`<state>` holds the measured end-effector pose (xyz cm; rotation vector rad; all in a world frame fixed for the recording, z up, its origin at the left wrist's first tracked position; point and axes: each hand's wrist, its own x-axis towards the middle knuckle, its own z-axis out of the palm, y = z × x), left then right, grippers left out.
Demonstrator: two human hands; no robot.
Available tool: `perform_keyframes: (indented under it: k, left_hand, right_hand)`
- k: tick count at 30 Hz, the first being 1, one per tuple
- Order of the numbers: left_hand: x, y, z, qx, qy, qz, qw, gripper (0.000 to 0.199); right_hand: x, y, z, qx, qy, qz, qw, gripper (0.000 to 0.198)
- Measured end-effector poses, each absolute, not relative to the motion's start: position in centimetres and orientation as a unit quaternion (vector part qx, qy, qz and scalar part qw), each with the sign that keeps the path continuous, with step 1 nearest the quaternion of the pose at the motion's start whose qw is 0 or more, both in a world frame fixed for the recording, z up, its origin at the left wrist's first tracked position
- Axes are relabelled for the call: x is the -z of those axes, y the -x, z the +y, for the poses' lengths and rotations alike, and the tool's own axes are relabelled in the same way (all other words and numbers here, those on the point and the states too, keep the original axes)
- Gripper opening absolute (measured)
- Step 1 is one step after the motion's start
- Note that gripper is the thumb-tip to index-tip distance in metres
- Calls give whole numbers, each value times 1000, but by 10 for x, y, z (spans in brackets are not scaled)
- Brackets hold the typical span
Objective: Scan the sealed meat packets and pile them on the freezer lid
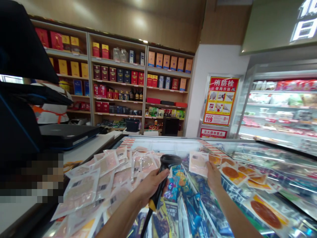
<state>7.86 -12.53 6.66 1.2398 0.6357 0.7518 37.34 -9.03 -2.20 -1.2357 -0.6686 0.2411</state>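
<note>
One packet [198, 163] — edge behind right-hand fingers [210, 168]

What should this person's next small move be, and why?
Probably aim the scanner in the left hand at the dark, barcode-like patch on the packet. The right hand holds that packet by its edge, the patch faces the camera, and the scanner's head is near the packet but apart from it.

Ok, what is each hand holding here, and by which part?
The left hand holds a scanner by its handle; the right hand holds a packet by its right edge.
</note>
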Motion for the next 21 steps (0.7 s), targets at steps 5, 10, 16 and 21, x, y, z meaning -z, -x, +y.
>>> perform_keyframes:
  k: [5,10,16,21]
  left_hand:
    - [-72,-75,-126,-338,-530,303,717,33]
    - [-68,-78,-126,-337,-546,283,713,33]
    - [-69,-77,-122,-348,-547,300,699,35]
    - [-78,-64,-123,-382,-559,347,649,34]
  right_hand:
    - [21,-371,-90,-126,571,-278,762,45]
    - [20,-369,-90,-140,569,-262,766,49]
    - [15,-362,-92,-126,576,-271,761,43]
    - [11,-354,-89,-149,563,-247,774,43]
